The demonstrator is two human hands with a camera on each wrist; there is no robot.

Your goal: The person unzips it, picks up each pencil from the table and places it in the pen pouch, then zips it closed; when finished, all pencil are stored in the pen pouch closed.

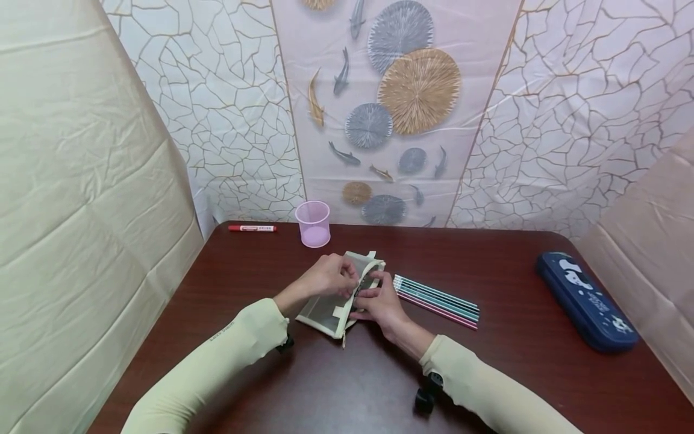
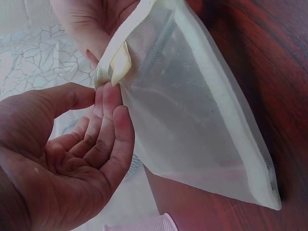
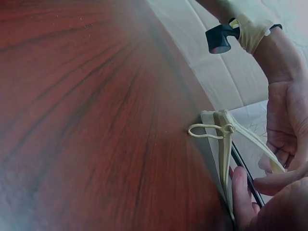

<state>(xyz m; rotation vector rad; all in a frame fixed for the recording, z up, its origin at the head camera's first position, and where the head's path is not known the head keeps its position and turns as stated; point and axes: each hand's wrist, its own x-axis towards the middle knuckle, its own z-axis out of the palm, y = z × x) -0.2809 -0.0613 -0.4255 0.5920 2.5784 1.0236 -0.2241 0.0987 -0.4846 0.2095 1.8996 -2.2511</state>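
A pale mesh zip pouch [image 1: 325, 313] lies on the table, its zipped mouth parted. My left hand [image 1: 331, 274] pinches one lip of it between thumb and fingertips, beside a small fabric tab [image 2: 122, 62]. My right hand [image 1: 382, 304] holds the mouth from the other side, fingers bent over the opening; the palm hides part of that lip. In the right wrist view a black stick like a pencil [image 3: 239, 157] shows inside, close to the thumb and a finger. Whether they touch it is unclear. A cord zip pull [image 3: 204, 131] hangs at the pouch's end.
Several teal, black and red pencils [image 1: 436, 301] lie side by side right of the pouch. A pink mesh cup [image 1: 313, 226] and a red marker [image 1: 252, 228] are at the back edge. A dark blue pencil case [image 1: 588, 301] lies far right.
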